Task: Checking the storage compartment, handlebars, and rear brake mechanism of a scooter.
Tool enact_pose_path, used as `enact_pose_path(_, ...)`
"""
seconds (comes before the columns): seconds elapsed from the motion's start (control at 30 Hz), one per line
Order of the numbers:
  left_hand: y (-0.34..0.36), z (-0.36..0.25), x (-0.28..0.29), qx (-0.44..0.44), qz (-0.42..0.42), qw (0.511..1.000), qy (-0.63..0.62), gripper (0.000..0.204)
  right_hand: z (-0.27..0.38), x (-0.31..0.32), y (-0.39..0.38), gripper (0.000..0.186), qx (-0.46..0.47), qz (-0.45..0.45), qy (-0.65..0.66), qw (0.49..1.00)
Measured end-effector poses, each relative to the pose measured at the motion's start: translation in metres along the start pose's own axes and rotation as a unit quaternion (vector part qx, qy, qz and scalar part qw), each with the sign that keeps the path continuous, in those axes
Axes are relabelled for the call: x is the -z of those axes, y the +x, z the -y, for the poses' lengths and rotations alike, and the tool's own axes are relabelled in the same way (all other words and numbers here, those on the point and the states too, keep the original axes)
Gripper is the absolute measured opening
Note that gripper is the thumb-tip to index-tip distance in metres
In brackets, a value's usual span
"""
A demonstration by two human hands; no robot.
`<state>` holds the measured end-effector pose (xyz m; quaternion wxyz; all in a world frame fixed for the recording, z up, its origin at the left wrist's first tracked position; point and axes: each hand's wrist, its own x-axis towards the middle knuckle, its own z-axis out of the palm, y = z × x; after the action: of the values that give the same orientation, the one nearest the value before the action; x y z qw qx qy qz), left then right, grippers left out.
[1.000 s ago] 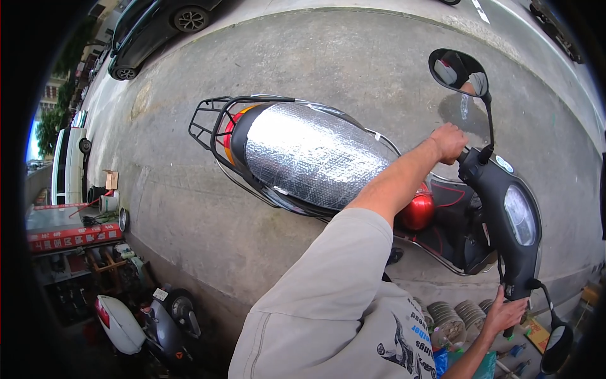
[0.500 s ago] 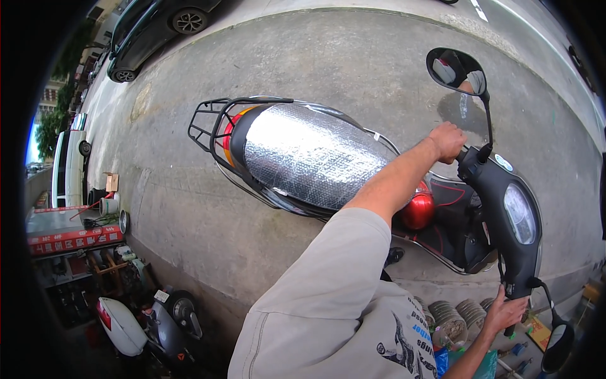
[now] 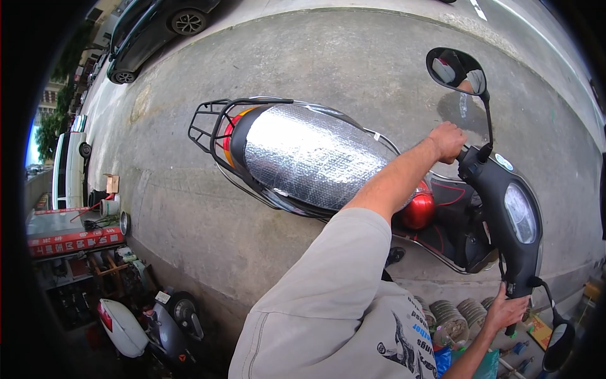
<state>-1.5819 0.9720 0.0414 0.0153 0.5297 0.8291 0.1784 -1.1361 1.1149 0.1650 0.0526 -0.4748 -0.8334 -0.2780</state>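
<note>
A black scooter with a headlight (image 3: 520,213) in its handlebar cowl stands sideways before me, its seat (image 3: 303,151) covered in silver padded foil and a black rack (image 3: 208,120) at its rear. My left hand (image 3: 448,142) is closed round the upper handlebar grip, beside a round mirror (image 3: 454,68). My right hand (image 3: 508,308) holds the lower grip, thumb up by the switch housing, near a second mirror (image 3: 555,346). A round red object (image 3: 418,207) sits ahead of the seat, partly behind my left forearm.
A dark car (image 3: 154,31) and a white van (image 3: 69,170) are parked beyond the grey concrete (image 3: 208,60). At lower left are a white-and-grey scooter (image 3: 123,322), a red-bannered stand (image 3: 76,235) and assorted parts. Several coiled items (image 3: 468,316) lie at lower right.
</note>
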Motion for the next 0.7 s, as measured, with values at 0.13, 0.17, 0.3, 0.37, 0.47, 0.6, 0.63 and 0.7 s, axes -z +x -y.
enact_pose_path(0.13, 0.000, 0.000, -0.002, -0.001, -0.002, 1.000, -0.003, 0.028, -0.002, -0.006, 0.000, 0.095, 0.010, -0.024, 0.012, 1.000)
enact_pose_path(0.17, 0.001, 0.001, -0.003, 0.000, -0.002, 1.000, -0.004, 0.028, -0.003, -0.006, -0.001, 0.095, 0.014, -0.031, 0.017, 0.999)
enact_pose_path(0.3, 0.001, 0.002, -0.005, -0.001, -0.005, 1.000, -0.001, 0.027, -0.001, -0.004, -0.001, 0.094, 0.021, -0.032, 0.024, 0.999)
enact_pose_path(0.37, 0.001, 0.002, -0.004, -0.001, -0.001, 1.000, -0.007, 0.029, -0.003, -0.006, -0.001, 0.094, 0.021, -0.035, 0.026, 0.999)
enact_pose_path(0.47, -0.001, 0.000, -0.003, -0.004, -0.004, 1.000, -0.013, 0.038, -0.004, -0.006, 0.000, 0.094, 0.022, -0.037, 0.026, 0.999)
enact_pose_path(0.6, -0.005, 0.003, -0.010, -0.031, -0.096, 0.995, 0.002, 0.047, -0.006, -0.008, 0.001, 0.093, 0.024, -0.031, 0.026, 0.999)
enact_pose_path(0.63, -0.006, 0.002, -0.008, -0.028, -0.081, 0.996, 0.014, 0.050, -0.007, -0.007, 0.001, 0.093, 0.024, -0.031, 0.026, 0.999)
enact_pose_path(0.7, -0.005, 0.000, -0.004, -0.025, -0.066, 0.997, 0.026, 0.052, -0.006, -0.003, 0.001, 0.093, 0.022, -0.009, 0.036, 0.999)
